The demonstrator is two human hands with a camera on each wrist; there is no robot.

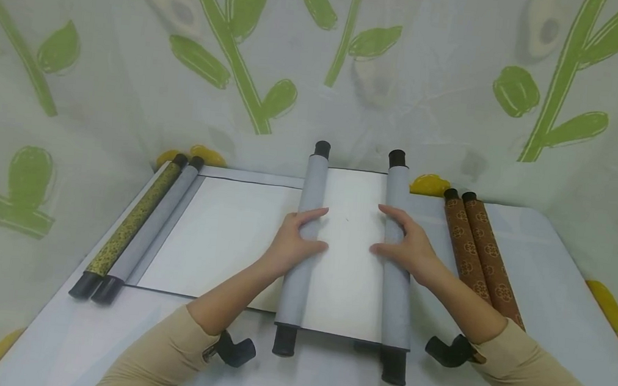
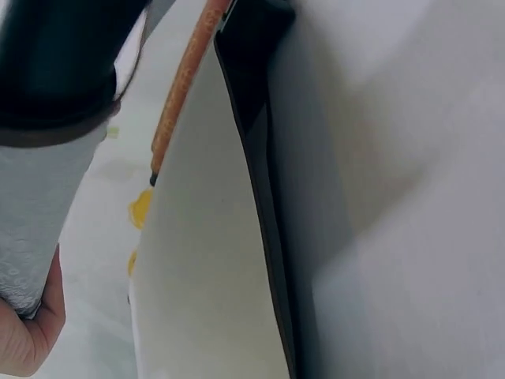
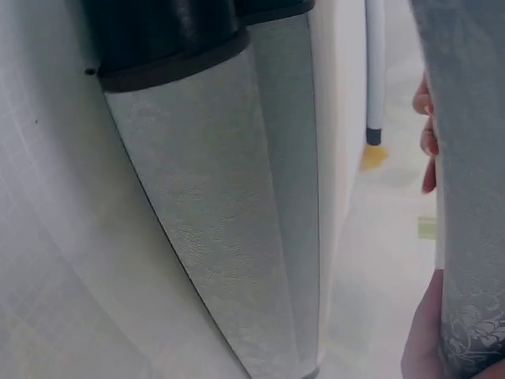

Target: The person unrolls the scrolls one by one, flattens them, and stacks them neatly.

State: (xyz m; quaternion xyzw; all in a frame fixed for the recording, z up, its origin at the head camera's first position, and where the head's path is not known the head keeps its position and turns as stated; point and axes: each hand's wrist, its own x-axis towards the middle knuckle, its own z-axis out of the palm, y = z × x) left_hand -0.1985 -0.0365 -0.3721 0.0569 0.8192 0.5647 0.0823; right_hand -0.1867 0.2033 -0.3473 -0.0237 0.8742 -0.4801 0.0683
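A hanging scroll [image 1: 345, 251] with white paper and two grey rolls is held up over the table, a short stretch of paper showing between the rolls. My left hand [image 1: 293, 244] grips its left roll [image 1: 297, 278], thumb and index finger over the front. The right hand [image 1: 411, 248] grips the right roll [image 1: 395, 292] the same way, its fingers also showing in the right wrist view beside the grey roll [image 3: 481, 181]. Black knobs cap the roll ends. Below lies a second white scroll [image 1: 217, 234], spread out leftward; the held scroll partly hides it.
At the left, a yellow-green patterned roll [image 1: 135, 221] lies beside a grey roll [image 1: 154, 225]. Two brown patterned rolls [image 1: 493, 258] lie at the right, partly behind the right forearm. A flower-printed curtain [image 1: 432, 106] hangs behind the table [image 1: 534, 262].
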